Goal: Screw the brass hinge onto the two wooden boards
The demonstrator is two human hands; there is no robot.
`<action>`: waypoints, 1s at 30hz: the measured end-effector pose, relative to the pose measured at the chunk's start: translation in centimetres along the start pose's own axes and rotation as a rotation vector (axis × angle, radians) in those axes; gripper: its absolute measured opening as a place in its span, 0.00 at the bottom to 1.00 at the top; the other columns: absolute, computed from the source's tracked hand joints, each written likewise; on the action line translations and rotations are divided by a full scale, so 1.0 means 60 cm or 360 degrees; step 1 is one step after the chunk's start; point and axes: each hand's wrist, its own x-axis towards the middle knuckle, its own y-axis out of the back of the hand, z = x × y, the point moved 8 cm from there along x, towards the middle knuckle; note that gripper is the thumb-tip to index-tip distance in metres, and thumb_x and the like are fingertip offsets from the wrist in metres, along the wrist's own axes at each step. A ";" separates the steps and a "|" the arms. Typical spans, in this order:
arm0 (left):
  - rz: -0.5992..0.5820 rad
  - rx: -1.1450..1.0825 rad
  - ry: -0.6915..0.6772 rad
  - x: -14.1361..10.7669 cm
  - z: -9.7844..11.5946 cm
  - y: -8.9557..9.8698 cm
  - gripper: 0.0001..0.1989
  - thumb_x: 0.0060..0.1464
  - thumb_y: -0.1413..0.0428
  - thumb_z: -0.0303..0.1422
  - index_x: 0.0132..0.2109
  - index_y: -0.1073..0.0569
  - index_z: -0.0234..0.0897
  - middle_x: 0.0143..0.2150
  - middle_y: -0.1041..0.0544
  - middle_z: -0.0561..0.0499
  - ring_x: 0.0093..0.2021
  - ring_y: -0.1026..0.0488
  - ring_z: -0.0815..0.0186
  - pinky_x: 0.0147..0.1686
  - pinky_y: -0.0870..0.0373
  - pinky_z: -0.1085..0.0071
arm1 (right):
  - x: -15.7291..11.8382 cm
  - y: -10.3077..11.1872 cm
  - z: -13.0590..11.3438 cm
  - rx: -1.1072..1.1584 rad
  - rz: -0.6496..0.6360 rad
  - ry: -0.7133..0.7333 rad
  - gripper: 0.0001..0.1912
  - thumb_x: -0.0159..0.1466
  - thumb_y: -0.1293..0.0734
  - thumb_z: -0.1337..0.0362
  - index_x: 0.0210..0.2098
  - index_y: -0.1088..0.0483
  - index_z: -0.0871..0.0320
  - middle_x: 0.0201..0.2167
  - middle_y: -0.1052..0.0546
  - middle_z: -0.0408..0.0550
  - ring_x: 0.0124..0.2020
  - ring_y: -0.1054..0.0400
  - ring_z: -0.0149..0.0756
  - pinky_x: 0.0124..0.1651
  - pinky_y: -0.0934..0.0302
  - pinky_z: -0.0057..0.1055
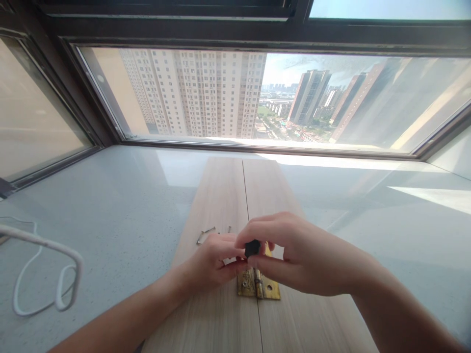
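Note:
My right hand (294,252) is closed around a screwdriver (252,249), seen almost end-on, so only its black handle end shows. Against it from the left, my left hand (215,257) has its fingers pinched together; what they hold is hidden. Both hands are above a brass hinge (271,292) and cover its far part. The hinge lies across the seam between a left wooden board (221,196) and a right wooden board (267,191). A screw head sits in its left leaf, and an open hole shows in the right leaf. Several loose screws (209,230) lie beyond my left hand.
The boards rest on a pale speckled sill (140,215). At the left, a white curved tube (47,242) with a white cable reaches over the sill. A dark window frame (257,148) closes off the far side, with tall buildings outside.

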 end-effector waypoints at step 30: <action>0.0074 0.0011 0.0119 -0.001 -0.003 0.008 0.06 0.56 0.42 0.30 0.31 0.25 0.33 0.30 0.22 0.47 0.31 0.26 0.66 0.32 0.31 0.73 | 0.002 -0.007 0.005 -0.0148 0.0076 0.0009 0.04 0.61 0.33 0.72 0.33 0.25 0.60 0.23 0.29 0.39 0.25 0.40 0.28 0.29 0.48 0.27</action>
